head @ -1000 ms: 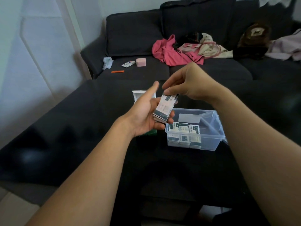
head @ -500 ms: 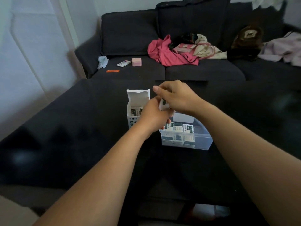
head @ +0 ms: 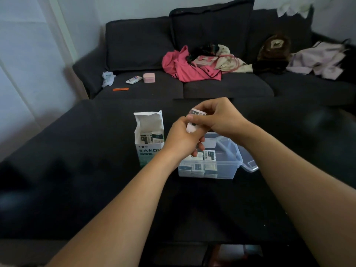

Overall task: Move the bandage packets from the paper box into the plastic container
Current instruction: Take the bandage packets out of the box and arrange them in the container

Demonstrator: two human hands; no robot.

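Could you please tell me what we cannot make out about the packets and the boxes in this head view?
- How many packets the hands hold: the left hand and right hand cover most of the stack.
- How many remain in the paper box: its walls hide all but the tops.
- The plastic container's left part: behind the left hand.
- Packet print: too small.

paper box (head: 149, 139) left of plastic container (head: 227, 166)

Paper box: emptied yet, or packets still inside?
Not empty. The paper box stands upright, top flap open, with bandage packets visible inside.
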